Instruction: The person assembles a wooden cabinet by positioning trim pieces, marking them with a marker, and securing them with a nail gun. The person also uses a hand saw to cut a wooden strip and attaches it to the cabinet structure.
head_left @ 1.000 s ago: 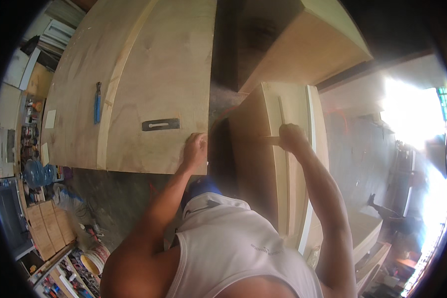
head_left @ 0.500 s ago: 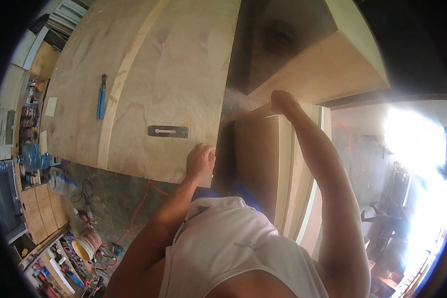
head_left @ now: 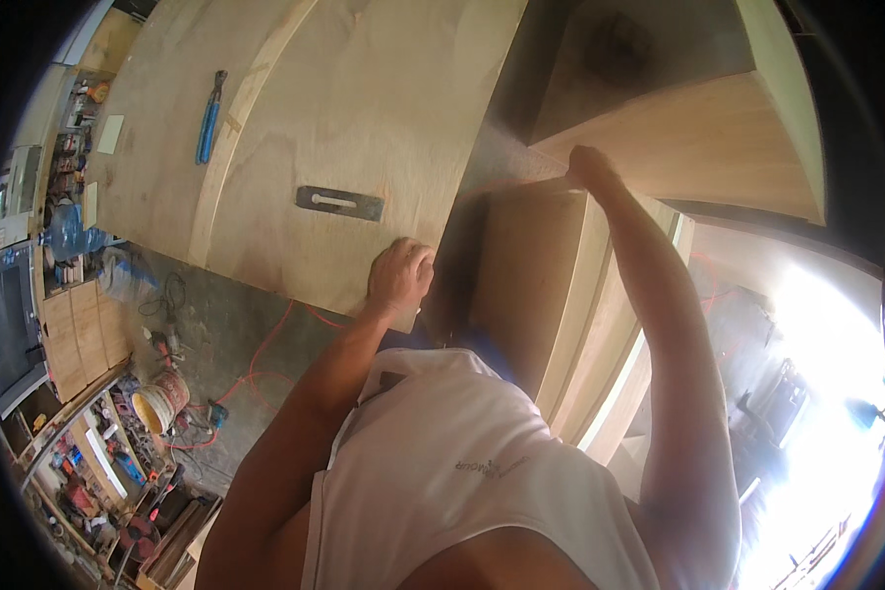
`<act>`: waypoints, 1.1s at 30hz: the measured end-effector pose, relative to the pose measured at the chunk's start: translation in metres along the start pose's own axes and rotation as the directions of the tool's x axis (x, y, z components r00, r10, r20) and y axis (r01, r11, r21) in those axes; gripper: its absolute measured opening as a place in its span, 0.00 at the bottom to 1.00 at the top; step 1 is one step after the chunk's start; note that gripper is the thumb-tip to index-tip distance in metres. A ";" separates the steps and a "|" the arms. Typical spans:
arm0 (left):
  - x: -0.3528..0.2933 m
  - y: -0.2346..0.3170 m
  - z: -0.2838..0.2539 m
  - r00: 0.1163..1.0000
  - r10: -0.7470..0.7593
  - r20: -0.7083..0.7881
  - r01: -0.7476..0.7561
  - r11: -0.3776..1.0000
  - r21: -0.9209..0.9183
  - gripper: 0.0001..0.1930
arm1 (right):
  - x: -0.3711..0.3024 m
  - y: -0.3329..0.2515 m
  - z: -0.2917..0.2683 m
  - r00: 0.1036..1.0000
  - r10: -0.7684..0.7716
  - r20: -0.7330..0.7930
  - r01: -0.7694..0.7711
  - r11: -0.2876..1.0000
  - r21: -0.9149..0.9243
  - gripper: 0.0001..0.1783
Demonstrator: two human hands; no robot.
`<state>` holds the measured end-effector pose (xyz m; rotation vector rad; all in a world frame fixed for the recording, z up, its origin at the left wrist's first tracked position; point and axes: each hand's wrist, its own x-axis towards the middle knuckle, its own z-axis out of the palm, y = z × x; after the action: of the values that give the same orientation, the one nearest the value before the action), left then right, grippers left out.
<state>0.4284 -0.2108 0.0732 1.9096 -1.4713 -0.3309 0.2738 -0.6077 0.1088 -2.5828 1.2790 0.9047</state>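
Observation:
My left hand (head_left: pixel 401 279) rests at the near right corner of a large plywood panel (head_left: pixel 364 118), fingers curled over its edge. My right hand (head_left: pixel 592 169) is closed in a fist, farther off to the right. It sits at the top edge of a pale wooden cabinet (head_left: pixel 526 280), just below an open-fronted wooden box (head_left: pixel 698 123). A narrow brownish edge or strip runs left from the fist; what the fingers hold is hidden. On the panel lie blue-handled pliers (head_left: pixel 208 118) and a dark slotted metal plate (head_left: pixel 339 203).
A light wood batten (head_left: pixel 228 147) crosses the panel. Behind my left arm, a stained bucket (head_left: pixel 160 401), an orange-red cord (head_left: pixel 256 359) and several tools clutter the concrete floor. Shelves with a blue water bottle (head_left: pixel 71 236) stand far left. Bright light comes from the right.
The view has turned, so the panel, pliers and cabinet sit higher and slightly rotated. Both hands keep their places on or beside the wood, with little movement of their own.

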 end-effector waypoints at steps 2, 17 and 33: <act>0.000 0.000 0.003 1.000 -0.008 -0.004 0.008 1.000 -0.009 0.08 | 0.006 0.002 -0.006 1.000 0.011 0.003 -0.011 1.000 0.023 0.16; 0.004 0.000 0.001 1.000 0.004 -0.016 -0.004 0.999 0.039 0.09 | 0.020 0.027 -0.015 0.999 0.000 0.039 0.004 0.996 -0.088 0.18; 0.001 -0.001 -0.001 0.999 -0.009 -0.033 0.010 0.999 0.037 0.08 | 0.006 0.008 -0.037 0.954 0.075 0.290 -0.063 0.997 -0.051 0.16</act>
<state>0.4297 -0.2109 0.0737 1.9427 -1.4564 -0.2769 0.2874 -0.6293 0.1366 -2.3304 1.2829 1.2818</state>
